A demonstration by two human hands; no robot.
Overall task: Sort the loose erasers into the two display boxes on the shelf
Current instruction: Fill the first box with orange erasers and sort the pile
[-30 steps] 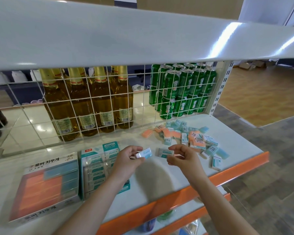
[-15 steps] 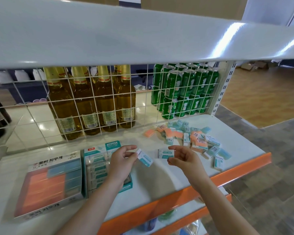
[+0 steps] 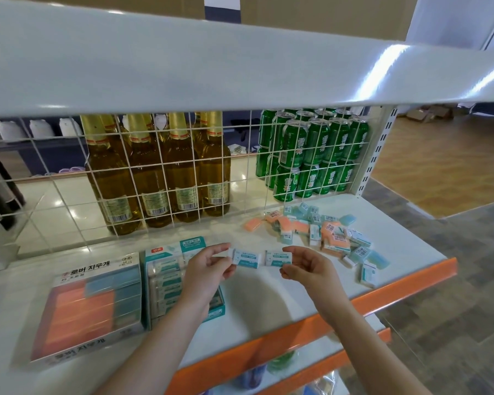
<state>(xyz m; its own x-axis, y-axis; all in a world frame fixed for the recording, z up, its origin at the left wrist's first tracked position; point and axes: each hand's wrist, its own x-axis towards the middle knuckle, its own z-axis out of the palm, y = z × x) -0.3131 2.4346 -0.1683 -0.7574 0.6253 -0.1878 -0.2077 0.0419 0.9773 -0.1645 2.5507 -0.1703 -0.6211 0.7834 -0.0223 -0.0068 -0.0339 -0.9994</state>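
My left hand point(image 3: 208, 269) pinches a white and teal eraser point(image 3: 247, 258) above the shelf point(image 3: 268, 297). My right hand point(image 3: 308, 269) pinches a second white and teal eraser point(image 3: 278, 257) right beside the first, the two nearly end to end. A teal display box point(image 3: 169, 280) of white erasers sits just left of my left hand. Further left stands a white display box point(image 3: 94, 303) holding orange and blue erasers. A pile of loose erasers point(image 3: 325, 232), orange, blue and white, lies at the right of the shelf.
A white wire grid point(image 3: 154, 178) backs the shelf, with amber bottles point(image 3: 154, 172) and green cans point(image 3: 311, 152) behind it. A white shelf board point(image 3: 240, 61) hangs overhead. An orange strip point(image 3: 297, 334) edges the shelf front, with lower shelves below.
My left hand has turned its eraser level and brought it rightward toward the one in my right hand. The view has shifted slightly.
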